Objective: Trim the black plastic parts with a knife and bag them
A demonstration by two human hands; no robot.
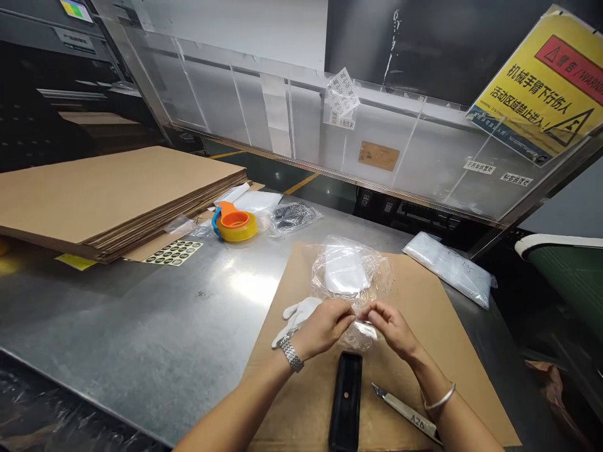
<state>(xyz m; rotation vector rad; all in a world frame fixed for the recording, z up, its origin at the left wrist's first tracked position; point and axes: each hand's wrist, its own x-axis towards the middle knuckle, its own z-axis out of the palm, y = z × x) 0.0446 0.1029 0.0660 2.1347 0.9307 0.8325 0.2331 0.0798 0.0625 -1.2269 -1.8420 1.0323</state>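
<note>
Black tray [346,402] and knife [406,414] lie nearest, on the cardboard sheet [405,351]. Beyond, left hand [327,323] and right hand [389,326], fingertips pinched, grip the clear plastic bag [358,333] between them; white glove [299,314] beside left wrist, orange-and-yellow tape dispenser [238,227] farther off.

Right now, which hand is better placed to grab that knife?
Probably the right hand: the knife lies on its side of the black tray. The left hand would likely have to cross over.
</note>
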